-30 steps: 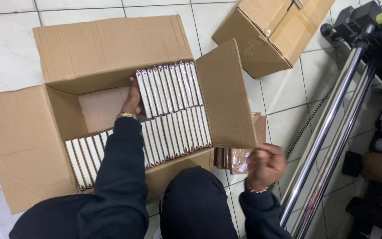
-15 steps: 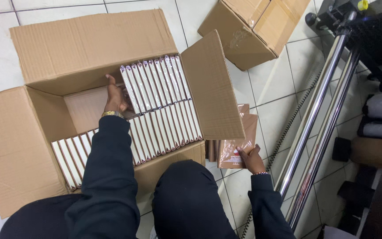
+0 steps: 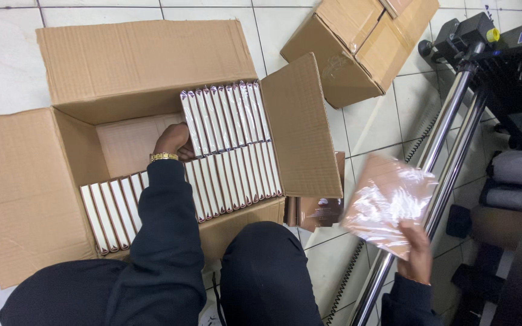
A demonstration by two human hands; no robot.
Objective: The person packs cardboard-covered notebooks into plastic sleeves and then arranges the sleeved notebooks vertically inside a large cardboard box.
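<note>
A large open cardboard box (image 3: 25, 181) stands on the tiled floor, packed with rows of slim white-edged books (image 3: 231, 139) set upright. My left hand (image 3: 173, 142), with a gold watch on the wrist, is inside the box and presses against the left end of the upper row. My right hand (image 3: 418, 256) is raised to the right of the box and grips the lower corner of a brown book wrapped in shiny clear film (image 3: 388, 202). A small stack of similar brown wrapped books (image 3: 315, 211) sits on the floor beside the box's right flap.
A second cardboard box (image 3: 357, 42) lies at the top right. Two metal bars (image 3: 448, 157) of a machine run diagonally on the right, with a coiled black cable (image 3: 357, 265) beside them. Dark rolls (image 3: 515, 181) lie at the far right. My knee (image 3: 267, 271) is below the box.
My right hand has lifted one wrapped brown book off the floor stack and raised it to the right. My left hand stays inside the box against the upper row.
</note>
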